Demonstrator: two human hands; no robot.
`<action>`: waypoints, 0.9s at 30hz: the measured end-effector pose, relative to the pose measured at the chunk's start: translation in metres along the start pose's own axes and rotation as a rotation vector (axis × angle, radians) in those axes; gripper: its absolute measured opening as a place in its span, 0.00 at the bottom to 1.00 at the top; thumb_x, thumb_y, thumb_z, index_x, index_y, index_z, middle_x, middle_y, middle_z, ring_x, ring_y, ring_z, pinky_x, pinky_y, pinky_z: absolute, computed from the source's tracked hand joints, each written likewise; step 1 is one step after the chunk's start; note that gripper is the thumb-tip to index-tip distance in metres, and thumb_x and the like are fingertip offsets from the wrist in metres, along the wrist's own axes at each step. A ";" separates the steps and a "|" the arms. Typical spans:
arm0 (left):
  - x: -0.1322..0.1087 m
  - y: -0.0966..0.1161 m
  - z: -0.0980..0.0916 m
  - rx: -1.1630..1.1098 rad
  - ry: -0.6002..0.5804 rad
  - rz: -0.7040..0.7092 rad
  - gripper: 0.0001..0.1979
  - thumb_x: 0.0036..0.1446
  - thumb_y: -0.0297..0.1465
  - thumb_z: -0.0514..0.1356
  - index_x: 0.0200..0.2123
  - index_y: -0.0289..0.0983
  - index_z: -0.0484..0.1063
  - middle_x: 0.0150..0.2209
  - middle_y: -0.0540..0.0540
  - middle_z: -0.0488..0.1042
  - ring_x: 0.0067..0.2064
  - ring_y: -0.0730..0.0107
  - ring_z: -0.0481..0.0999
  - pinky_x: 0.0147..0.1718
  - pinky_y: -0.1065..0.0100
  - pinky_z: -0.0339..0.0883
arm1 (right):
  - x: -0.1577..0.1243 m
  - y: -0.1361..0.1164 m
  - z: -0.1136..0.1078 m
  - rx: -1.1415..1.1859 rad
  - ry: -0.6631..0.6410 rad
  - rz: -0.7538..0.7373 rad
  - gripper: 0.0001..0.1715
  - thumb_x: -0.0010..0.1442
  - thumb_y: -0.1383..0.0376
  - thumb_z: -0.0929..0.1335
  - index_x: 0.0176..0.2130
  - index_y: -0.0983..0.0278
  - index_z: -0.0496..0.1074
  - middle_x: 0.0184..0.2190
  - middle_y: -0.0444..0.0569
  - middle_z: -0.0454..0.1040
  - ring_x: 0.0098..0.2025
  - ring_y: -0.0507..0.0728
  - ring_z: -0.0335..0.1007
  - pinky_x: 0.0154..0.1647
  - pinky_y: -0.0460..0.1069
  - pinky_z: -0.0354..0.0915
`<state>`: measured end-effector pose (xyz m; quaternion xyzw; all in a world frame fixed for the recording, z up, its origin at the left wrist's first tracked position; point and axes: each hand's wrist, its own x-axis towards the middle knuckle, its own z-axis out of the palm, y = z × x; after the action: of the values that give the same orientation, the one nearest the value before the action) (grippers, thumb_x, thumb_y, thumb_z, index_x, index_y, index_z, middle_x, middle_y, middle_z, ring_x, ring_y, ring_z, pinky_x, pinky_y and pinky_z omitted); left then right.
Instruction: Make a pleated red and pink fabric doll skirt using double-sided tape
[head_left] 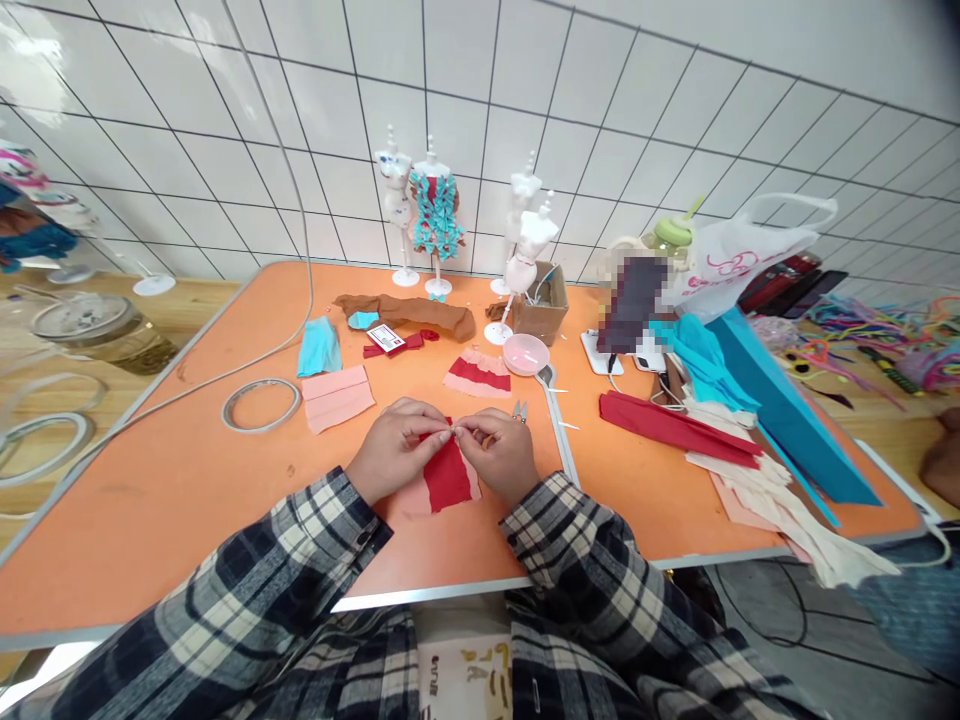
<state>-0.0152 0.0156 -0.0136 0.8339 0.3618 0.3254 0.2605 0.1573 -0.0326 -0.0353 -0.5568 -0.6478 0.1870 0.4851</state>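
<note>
A pink cloth piece with a red panel (448, 480) hangs down between my hands over the orange table's front part. My left hand (397, 448) pinches its upper edge between thumb and fingers. My right hand (499, 452) pinches the same edge, its fingertips touching those of the left. The tips of small scissors (519, 411) show just behind my right hand; their handles are hidden. Another pink and red cloth piece (478, 374) lies flat beyond the hands. To the left are a folded pink cloth (337, 398) and a light blue cloth (319, 347).
Small dress forms (437, 215) stand at the back, near a cardboard box (546, 305) and a pink bowl (526, 354). A tape roll (261, 405) lies left. Red cloth (675, 428), blue fabric (709, 365) and a plastic bag (739, 262) are at the right, where a person's hand (943, 460) shows.
</note>
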 end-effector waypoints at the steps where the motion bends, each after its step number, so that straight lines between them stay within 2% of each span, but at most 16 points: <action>1: 0.000 0.000 0.000 0.001 0.007 -0.003 0.10 0.58 0.35 0.60 0.31 0.41 0.81 0.34 0.46 0.80 0.38 0.64 0.76 0.41 0.62 0.69 | -0.001 0.000 0.000 -0.024 -0.002 -0.020 0.07 0.59 0.66 0.69 0.33 0.61 0.79 0.28 0.44 0.77 0.26 0.50 0.70 0.30 0.45 0.66; 11: -0.001 0.003 0.005 0.052 0.084 -0.019 0.10 0.56 0.33 0.60 0.26 0.39 0.79 0.30 0.46 0.79 0.35 0.67 0.76 0.38 0.64 0.69 | -0.005 -0.004 0.002 -0.207 -0.001 -0.118 0.09 0.62 0.66 0.67 0.37 0.61 0.79 0.30 0.45 0.78 0.26 0.49 0.69 0.31 0.44 0.64; 19: -0.001 0.005 0.007 0.002 0.085 -0.109 0.10 0.53 0.31 0.58 0.28 0.39 0.80 0.33 0.47 0.80 0.35 0.67 0.78 0.40 0.65 0.73 | -0.008 0.000 0.006 -0.365 0.013 -0.192 0.09 0.64 0.64 0.67 0.39 0.58 0.79 0.33 0.44 0.80 0.34 0.50 0.75 0.34 0.44 0.64; 27: 0.000 0.006 0.007 -0.038 0.068 -0.113 0.10 0.54 0.30 0.57 0.29 0.38 0.80 0.33 0.46 0.79 0.35 0.67 0.78 0.38 0.67 0.73 | -0.007 0.000 0.004 -0.391 0.021 -0.206 0.09 0.64 0.64 0.67 0.38 0.58 0.79 0.33 0.44 0.80 0.35 0.50 0.76 0.34 0.44 0.64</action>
<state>-0.0071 0.0102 -0.0141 0.7956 0.4105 0.3452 0.2819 0.1534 -0.0378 -0.0395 -0.5734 -0.7199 0.0013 0.3912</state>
